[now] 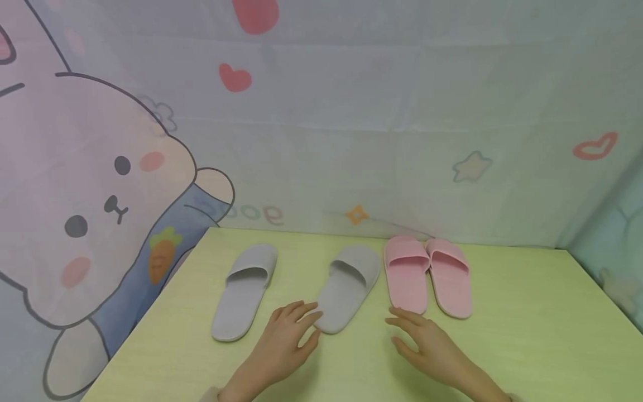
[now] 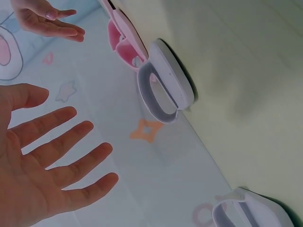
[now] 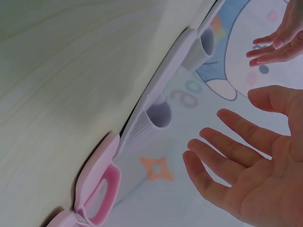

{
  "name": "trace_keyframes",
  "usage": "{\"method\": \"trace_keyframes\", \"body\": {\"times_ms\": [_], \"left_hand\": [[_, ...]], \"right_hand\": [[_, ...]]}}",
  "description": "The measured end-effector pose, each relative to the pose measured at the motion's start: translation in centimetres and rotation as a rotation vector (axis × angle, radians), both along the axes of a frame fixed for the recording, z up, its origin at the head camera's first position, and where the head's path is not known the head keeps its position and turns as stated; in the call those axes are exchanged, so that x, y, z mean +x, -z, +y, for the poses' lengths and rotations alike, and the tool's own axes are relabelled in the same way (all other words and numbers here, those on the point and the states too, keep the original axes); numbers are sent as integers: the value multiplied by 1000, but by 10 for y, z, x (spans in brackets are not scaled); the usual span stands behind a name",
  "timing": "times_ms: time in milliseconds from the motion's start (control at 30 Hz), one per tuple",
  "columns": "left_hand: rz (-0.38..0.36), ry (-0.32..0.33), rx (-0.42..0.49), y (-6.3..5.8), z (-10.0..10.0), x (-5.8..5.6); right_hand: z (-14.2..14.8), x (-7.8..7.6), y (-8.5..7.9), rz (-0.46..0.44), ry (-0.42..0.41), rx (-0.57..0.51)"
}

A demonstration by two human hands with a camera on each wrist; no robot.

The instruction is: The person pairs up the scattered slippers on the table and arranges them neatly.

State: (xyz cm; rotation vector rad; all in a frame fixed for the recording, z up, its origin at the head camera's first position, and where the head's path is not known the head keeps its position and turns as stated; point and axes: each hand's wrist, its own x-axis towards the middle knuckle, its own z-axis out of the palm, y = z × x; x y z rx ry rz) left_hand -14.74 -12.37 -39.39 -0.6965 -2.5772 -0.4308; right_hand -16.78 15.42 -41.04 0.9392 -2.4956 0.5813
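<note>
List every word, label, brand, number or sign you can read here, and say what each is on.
"goo", mirrored, running right to left, on the backdrop; any letters after it are too faint to read.
No lettering can be made out on the gray slippers or pink slippers.

Soft, diffuse light casts faint shadows on the yellow-green table (image 1: 532,318), the wrist views looking dimmer.

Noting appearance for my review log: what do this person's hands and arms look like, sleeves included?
The left hand and right hand are bare, with no gloves, rings or markings visible. Only a sliver of pale sleeve shows on each arm in the head view.
</note>
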Motion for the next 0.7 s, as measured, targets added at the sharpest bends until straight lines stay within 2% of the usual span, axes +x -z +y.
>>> {"method": "trace_keyframes", "body": {"times_ms": [133,700], "left_hand": [[9,-14,8,2,-4,0],[65,-56,5,12,-23,7]], "right_hand": [[-4,-1,0,-1,-12,0],[-18,-1,-3,-121,-12,26]]}}
